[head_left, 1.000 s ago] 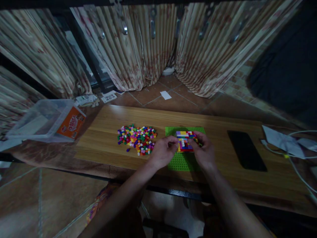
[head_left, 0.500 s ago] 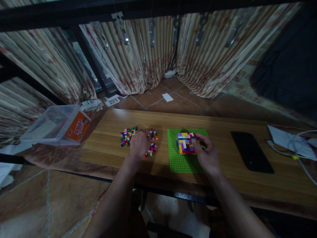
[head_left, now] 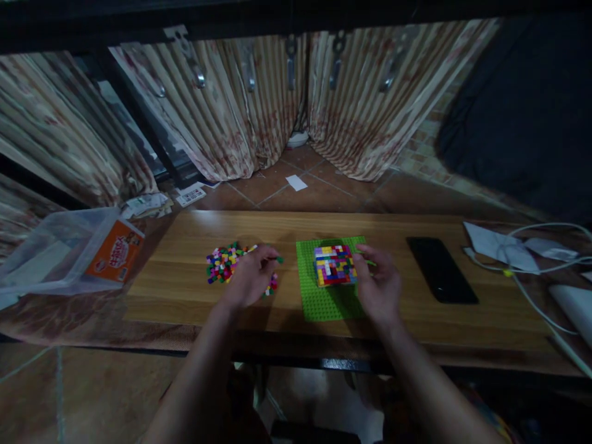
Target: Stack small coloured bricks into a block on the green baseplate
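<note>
The left hand (head_left: 250, 277) lies over the right part of a heap of small coloured bricks (head_left: 226, 264), its fingers curled down and its fingertips drawn together near the heap's far right edge; whether a brick is pinched between them cannot be told, because the back of the hand hides the grip. The right hand (head_left: 377, 285) rests at the right side of a green baseplate (head_left: 324, 299), loosely half open, its fingertips just beside or touching the right edge of a block of many-coloured bricks (head_left: 335, 266) built on the plate; it does not close around the block. The baseplate lies flat near the middle of a wooden board (head_left: 185, 290), and the built block sits on its far half, leaving the near half of the plate bare. The loose heap is on the board to the left of the plate, apart from it. To the right of the plate a black phone (head_left: 441, 277) lies flat on the board, well clear of the right hand. Beyond it are white cables (head_left: 527, 271) and pale paper (head_left: 494, 245). At the far left, off the board, a clear plastic box (head_left: 55, 253) with an orange label lies tilted. Striped curtains (head_left: 231, 111) hang behind.
</note>
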Tool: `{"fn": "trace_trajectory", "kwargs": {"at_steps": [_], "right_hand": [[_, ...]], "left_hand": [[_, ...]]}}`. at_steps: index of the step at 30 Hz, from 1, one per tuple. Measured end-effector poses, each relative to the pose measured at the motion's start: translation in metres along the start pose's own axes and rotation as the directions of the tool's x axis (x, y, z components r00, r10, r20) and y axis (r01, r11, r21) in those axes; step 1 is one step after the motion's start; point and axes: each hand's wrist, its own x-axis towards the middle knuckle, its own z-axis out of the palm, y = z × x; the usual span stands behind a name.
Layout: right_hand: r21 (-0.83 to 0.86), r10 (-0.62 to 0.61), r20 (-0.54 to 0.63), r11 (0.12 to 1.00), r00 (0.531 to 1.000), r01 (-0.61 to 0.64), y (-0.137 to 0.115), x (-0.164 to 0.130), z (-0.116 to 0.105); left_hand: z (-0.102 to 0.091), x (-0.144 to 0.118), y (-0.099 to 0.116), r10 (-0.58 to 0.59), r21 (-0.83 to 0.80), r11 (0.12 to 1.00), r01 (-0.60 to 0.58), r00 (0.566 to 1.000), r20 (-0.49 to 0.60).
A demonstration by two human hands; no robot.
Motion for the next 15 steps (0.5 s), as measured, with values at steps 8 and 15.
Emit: {"fn": "trace_trajectory", "kwargs": {"at_steps": [8,15], "right_hand": [[0.09,-0.384,0.427,0.919,0.818,0.384,-0.037,-0.034,-0.008],[0.134,-0.335,0.361,0.942,0.87,0.307,-0.035,-0.042,-0.005]], "left_hand": [[0.03,-0.021,0.031,0.141,-0.637,0.736,0.228,0.869,0.474],[0.038,-0.023,0.028,0.103,-0.716,0.57,0.403,0.83,0.549]]}}
